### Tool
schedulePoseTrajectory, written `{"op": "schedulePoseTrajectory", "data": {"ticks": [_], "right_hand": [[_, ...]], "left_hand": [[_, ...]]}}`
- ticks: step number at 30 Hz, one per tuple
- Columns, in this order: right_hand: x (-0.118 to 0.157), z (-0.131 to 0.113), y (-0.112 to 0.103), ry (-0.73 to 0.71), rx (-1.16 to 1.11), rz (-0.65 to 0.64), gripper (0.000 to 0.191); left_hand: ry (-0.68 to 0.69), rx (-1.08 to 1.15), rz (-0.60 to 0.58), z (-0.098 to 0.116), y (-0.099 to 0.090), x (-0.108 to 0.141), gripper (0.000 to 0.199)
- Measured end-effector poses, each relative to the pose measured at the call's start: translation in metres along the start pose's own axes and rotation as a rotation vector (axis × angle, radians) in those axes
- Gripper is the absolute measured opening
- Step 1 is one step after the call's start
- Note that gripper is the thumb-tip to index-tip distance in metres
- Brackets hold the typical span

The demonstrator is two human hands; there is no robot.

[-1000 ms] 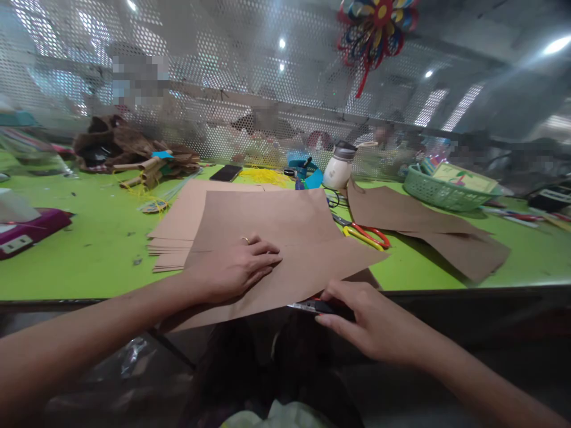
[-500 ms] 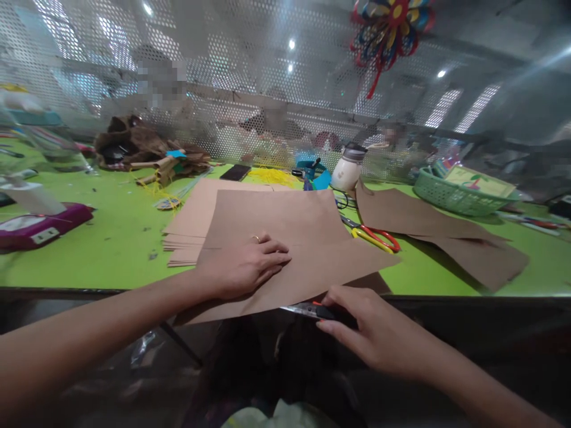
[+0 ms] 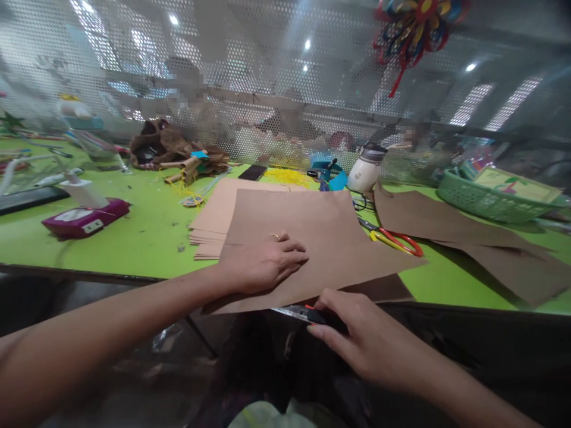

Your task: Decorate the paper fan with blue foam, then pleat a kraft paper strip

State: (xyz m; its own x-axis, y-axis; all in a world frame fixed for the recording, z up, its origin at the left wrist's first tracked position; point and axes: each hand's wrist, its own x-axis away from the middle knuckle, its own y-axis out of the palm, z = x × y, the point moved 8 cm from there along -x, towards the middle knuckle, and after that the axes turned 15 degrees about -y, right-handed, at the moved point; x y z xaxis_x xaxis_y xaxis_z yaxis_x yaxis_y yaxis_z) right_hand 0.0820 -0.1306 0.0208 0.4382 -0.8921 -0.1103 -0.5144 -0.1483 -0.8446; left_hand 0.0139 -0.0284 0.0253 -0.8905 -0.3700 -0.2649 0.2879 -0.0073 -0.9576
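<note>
Rests the left hand [image 3: 267,266] palm-down on a large brown sheet [image 3: 289,220], fingers extended and close together, a ring [image 3: 276,237] on one of them. Grips a utility knife [image 3: 307,313] in the right hand [image 3: 357,330], thumb below the black-and-red handle and bent fingers above. Points the metal blade [image 3: 288,310] to the left, just beside the near edge of the brown sheet; cannot tell whether blade and paper touch.

Has the brown sheet laid at the front of the green table [image 3: 147,249], straight ahead, with part of the near side past the table's edge and the left side overlapping a stack of lighter paper [image 3: 214,220]. Shows a darker brown piece [image 3: 379,289] jutting out from underneath, near the right hand.

Includes scissors [image 3: 378,230] with red and yellow handles just right of the brown sheet, then loose papers [image 3: 428,217] and, farther back, a green basket [image 3: 486,199] holding colourful items. Lines up a phone [image 3: 253,172], yellow strands [image 3: 289,176] and a white bottle [image 3: 362,172] beyond the far edge. Adds a purple power strip [image 3: 87,221] at the left and crumpled brown material [image 3: 172,145] farther back, before a perforated screen [image 3: 250,113].
</note>
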Motion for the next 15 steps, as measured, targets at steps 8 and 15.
{"op": "schedulePoseTrajectory", "data": {"ticks": [8,15], "right_hand": [[-0.01,-0.007,0.011,-0.018,-0.039,0.021,0.008],[-0.019,-0.011,0.02,-0.037,-0.043,0.028,0.008]], "left_hand": [[0.006,-0.006,-0.011,0.0,0.0,0.001,0.035],[0.017,-0.022,-0.013,0.003,-0.001,0.002,0.034]]}}
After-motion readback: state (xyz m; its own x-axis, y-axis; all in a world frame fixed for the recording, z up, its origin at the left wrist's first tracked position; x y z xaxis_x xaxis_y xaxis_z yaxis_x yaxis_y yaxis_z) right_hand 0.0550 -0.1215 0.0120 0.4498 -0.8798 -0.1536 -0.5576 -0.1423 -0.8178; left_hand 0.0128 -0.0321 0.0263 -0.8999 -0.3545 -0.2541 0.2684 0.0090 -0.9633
